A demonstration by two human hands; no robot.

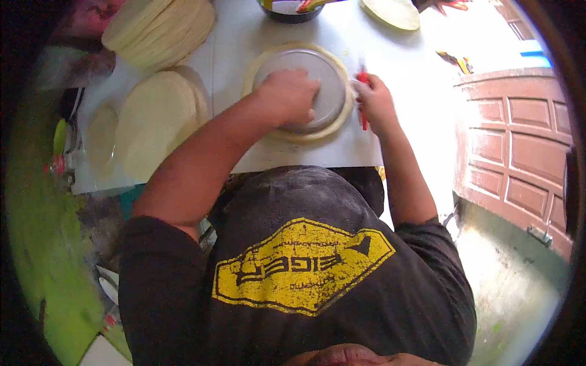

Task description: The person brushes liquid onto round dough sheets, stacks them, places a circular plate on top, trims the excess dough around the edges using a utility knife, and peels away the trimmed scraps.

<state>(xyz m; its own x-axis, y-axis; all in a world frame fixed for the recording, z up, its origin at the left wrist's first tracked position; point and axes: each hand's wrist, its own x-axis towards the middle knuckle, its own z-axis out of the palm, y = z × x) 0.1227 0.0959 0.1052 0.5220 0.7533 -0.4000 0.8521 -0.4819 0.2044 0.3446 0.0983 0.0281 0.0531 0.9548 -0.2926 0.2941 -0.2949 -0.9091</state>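
Observation:
A round grey metal plate (329, 100) lies on a pale round dough sheet (305, 137), whose edge shows all around it. My left hand (288, 97) presses on the plate with its fingers curled; whether it grips anything underneath is hidden. Beside the right edge of the dough, my right hand (375, 102) is closed around a red-handled tool (364, 119), its tip pointing away from me and blurred. Stacks of pale round sheets lie to the left, a tall stack (160, 33) at the back and a lower stack (152, 119) nearer me.
A dark bowl (292, 14) with a utensil stands at the back of the white table (235, 55). Another round sheet (394, 12) lies at the back right. At the top left is part of another person (94, 64). A brown panelled door (519, 137) stands at the right.

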